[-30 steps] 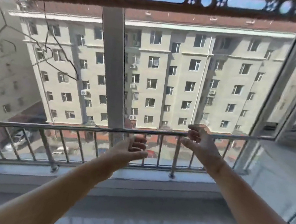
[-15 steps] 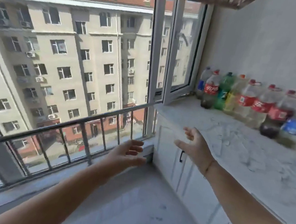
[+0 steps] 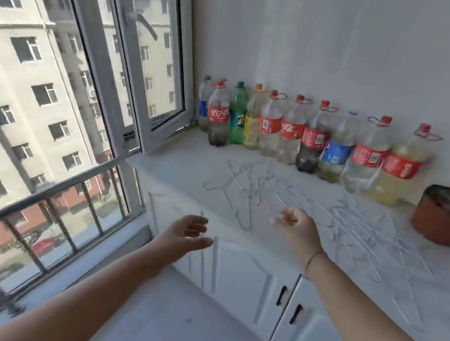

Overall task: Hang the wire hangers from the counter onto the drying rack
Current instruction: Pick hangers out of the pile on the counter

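Several thin silver wire hangers (image 3: 287, 198) lie spread flat on the white marble counter (image 3: 189, 164), from its middle toward the right. My right hand (image 3: 296, 227) hovers over the counter's front edge, just short of the nearest hangers, fingers loosely curled and holding nothing. My left hand (image 3: 187, 235) is stretched out lower and to the left, in front of the cabinet, fingers relaxed and empty. No drying rack is in view.
A row of several plastic drink bottles (image 3: 292, 131) lines the wall behind the hangers. A brown plant pot (image 3: 443, 219) stands at the right. White cabinet doors (image 3: 246, 286) sit under the counter. A window sash (image 3: 160, 51) stands ajar, with a metal railing (image 3: 46, 195) at left.
The view has swung right from the window railing to the counter, bringing the hangers and bottles into sight. Both hands stayed outstretched and empty; my right hand now hovers near the hangers.
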A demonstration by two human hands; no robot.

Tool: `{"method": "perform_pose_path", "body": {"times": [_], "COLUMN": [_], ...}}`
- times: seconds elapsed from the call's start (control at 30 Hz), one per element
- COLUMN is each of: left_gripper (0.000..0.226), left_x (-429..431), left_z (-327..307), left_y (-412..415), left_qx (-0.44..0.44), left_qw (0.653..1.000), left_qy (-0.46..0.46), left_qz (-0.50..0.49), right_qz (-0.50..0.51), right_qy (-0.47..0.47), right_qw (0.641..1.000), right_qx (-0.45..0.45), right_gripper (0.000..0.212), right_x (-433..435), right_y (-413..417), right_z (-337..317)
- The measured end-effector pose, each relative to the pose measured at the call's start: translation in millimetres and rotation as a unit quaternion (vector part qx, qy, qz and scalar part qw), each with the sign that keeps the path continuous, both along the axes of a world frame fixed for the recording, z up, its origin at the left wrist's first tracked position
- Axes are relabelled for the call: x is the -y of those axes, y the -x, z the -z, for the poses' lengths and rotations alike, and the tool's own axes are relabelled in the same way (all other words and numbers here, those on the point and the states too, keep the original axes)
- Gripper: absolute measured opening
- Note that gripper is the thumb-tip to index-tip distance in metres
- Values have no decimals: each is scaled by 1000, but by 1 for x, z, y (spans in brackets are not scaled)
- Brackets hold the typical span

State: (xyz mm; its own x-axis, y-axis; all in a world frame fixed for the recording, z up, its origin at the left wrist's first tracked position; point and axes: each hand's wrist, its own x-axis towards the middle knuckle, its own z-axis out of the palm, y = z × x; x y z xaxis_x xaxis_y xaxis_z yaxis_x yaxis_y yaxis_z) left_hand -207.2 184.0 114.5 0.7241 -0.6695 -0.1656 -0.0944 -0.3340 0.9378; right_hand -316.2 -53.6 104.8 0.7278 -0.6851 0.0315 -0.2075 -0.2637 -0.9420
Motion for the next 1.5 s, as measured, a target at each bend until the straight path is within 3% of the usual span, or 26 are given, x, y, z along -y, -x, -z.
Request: {"method": "perform_pose_path", "body": {"times": [0.17,0.43,0.77,0.9,1.07,1.37,1.5], "left_gripper": [41,46,55,38,41,35,34], "left_x": [50,111,179,204,219,224,225], "left_z": [18,48,90,104,114,131,140], "left_y": [-65,-139,-195,-215,-230,-276,-288], "left_qx": [-22,-70,-121,-136,-164,-192,-217], "left_qw": [1000,996,988,985,978,968,962], "left_qy": [-22,-59,-83,-75,-50,-40,-40], "left_qz": [6,8,-38,-74,-118,-156,-161], "right_qz": [66,96,70,30,-21,-73,-44], "right_qy": [-12,-47,-64,-57,-55,-45,-37], "right_qw": [998,992,985,985,983,971,966], "right_qx": [-19,-73,-142,-162,-174,-225,-254], "right_gripper": [22,16,13,16,8,36,37], "right_x": [49,105,177,208,228,233,237], "right_y": [-51,-118,-194,-239,-300,-385,-408], "right_z": [21,65,109,120,134,164,176]}}
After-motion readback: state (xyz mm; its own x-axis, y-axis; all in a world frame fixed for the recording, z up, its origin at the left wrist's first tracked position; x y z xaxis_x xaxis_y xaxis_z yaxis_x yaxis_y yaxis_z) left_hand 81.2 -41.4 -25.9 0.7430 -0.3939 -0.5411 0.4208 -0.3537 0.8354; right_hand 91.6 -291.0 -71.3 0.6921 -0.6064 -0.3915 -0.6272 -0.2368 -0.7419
